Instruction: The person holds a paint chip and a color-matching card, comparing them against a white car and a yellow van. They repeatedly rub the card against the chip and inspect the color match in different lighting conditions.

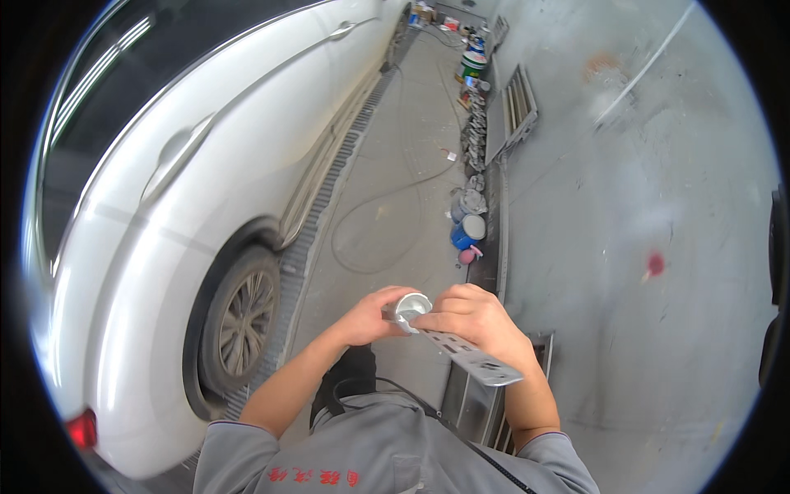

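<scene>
A small cup (412, 302) with silver-grey, paint-like liquid along its inner wall is gripped from the side by my left hand (369, 316). My right hand (472, 315) pinches a flat, slotted metal mixing stick (472, 356). The stick's far end dips into the mouth of the cup, where my fingers partly cover it. Its broad, rounded end slants down towards my right forearm. Both hands are close together in front of my body, above the floor.
A silver-white car (166, 259) stands on my left beside a floor grating (336, 167). A thin hose (333, 238) loops across the concrete. Several cans and a blue bucket (463, 236) line the right wall (617, 216), near an open vent panel (520, 105).
</scene>
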A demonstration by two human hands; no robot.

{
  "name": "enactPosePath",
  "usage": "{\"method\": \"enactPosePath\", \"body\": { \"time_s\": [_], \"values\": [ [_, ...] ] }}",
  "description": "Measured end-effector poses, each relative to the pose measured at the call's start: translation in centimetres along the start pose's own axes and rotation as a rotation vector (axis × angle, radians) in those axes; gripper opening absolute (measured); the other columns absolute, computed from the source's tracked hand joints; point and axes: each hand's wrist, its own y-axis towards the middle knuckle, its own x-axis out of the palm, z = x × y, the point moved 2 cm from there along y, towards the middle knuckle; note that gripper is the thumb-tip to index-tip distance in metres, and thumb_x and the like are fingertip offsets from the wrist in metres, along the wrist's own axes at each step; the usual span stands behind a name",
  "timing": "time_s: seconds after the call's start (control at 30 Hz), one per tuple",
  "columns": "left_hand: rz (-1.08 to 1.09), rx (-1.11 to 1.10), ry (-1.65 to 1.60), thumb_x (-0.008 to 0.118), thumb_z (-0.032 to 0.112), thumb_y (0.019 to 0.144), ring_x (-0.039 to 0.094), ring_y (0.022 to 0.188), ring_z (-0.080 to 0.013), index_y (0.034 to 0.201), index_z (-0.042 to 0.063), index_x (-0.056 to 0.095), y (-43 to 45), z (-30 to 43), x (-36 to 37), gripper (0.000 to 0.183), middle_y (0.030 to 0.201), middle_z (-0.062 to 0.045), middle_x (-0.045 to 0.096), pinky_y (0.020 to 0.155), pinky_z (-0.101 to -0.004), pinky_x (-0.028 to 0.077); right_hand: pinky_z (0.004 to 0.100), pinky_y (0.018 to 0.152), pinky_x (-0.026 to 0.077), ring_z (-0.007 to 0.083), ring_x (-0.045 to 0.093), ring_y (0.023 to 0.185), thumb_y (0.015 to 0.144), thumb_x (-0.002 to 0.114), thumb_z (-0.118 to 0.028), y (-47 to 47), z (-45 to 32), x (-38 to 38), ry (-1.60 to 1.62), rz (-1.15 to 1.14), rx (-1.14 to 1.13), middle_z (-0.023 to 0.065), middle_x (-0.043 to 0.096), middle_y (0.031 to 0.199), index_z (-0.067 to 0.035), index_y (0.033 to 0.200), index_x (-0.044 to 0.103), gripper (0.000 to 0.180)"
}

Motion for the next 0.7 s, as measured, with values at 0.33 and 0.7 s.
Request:
{"method": "enactPosePath", "body": {
  "time_s": [0.33, 0.7],
  "values": [
    [-0.083, -0.027, -0.121, 0.088, 0.006, 0.078, 0.061, 0.132, -0.0208, 0.146, 0.006, 0.061, 38.8, 5.4, -12.7, 0.074, 0.141, -0.008, 0.066, 0.115, -0.0376, 0.046, 0.0338, 0.072, 0.056, 0.0205, 0.07, 0.065, 0.096, 0.07, -0.004, 9.6, 32.5, -11.0, -0.007, 0.698, 0.622, 0.0115, 0.071, 0.071, 0.004, 0.106, 0.079, 0.015],
    [-0.02, -0.039, -0.13, 0.084, -0.002, 0.078, 0.061, 0.129, -0.0178, 0.148, 0.004, 0.058, 82.0, 12.3, -30.5, 0.074, 0.138, -0.004, 0.066, 0.115, -0.0367, 0.046, 0.0371, 0.073, 0.056, 0.0255, 0.074, 0.08, 0.09, 0.079, -0.014, 25.7, 76.1, -25.2, 0.285, 0.648, 0.739, 0.0143, 0.077, 0.091, 0.002, 0.115, 0.075, 0.03]
  ]
}}
